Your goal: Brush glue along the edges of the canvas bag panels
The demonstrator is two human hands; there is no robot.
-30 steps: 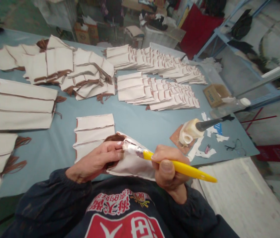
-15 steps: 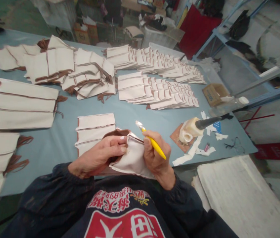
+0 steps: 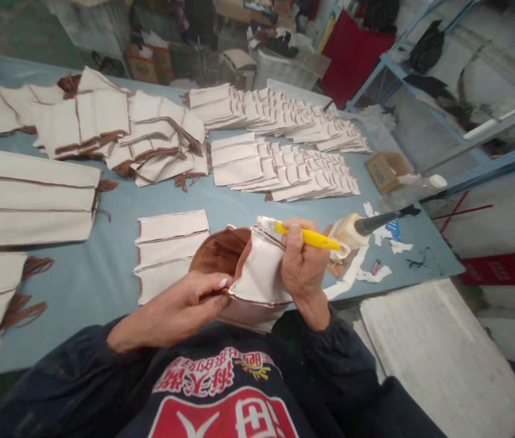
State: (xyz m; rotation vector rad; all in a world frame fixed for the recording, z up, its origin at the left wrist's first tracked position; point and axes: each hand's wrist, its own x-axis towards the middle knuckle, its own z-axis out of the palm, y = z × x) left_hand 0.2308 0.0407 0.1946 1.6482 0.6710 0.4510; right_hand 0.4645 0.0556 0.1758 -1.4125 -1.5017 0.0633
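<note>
My left hand (image 3: 179,307) pinches the edge of a white sewn piece (image 3: 261,271) with a brown lining, which gapes open into a pouch shape. The fingertips sit at a lower corner, on a dark-edged seam. My right hand (image 3: 303,264) grips a yellow-handled brush (image 3: 316,238) between thumb and fingers. White stuff coats the bristles, which lie near the top corner of the piece, pointing left; whether they touch it I cannot tell. The right hand's lower part is beside the piece's right side. Behind the left hand, a flat white panelled piece (image 3: 172,234) lies on the table.
Overlapping white pieces (image 3: 284,167) fill the table's far middle, with a looser heap (image 3: 157,137) further left. More panels with brown cords (image 3: 29,201) lie at left. A cream container (image 3: 348,228) with a dark handle, paper scraps (image 3: 352,274) and a cardboard box (image 3: 387,170) stand right.
My left hand has moved down along the piece to its lower corner, and the brown lining shows wider. My right hand has shifted right, and the brush has turned nearly level.
</note>
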